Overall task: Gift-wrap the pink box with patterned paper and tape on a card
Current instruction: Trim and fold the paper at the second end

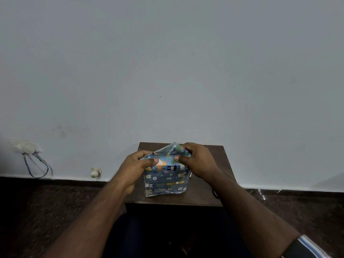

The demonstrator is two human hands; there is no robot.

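Box (165, 180) upright on table (204, 194), covered in blue animal-print paper (top flap peaked); left hand (138, 165), right hand (195, 161) both pinching that flap.

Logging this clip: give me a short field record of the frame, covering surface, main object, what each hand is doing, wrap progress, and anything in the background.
surface: small dark wooden table against a pale wall
main object: box covered in blue animal-print wrapping paper, standing on the table
left hand: left hand pinching the paper at the top left
right hand: right hand pinching the paper at the top right
wrap progress: sides covered; top flap still raised, not folded flat
card, tape: not visible
background: wall socket with cables at left
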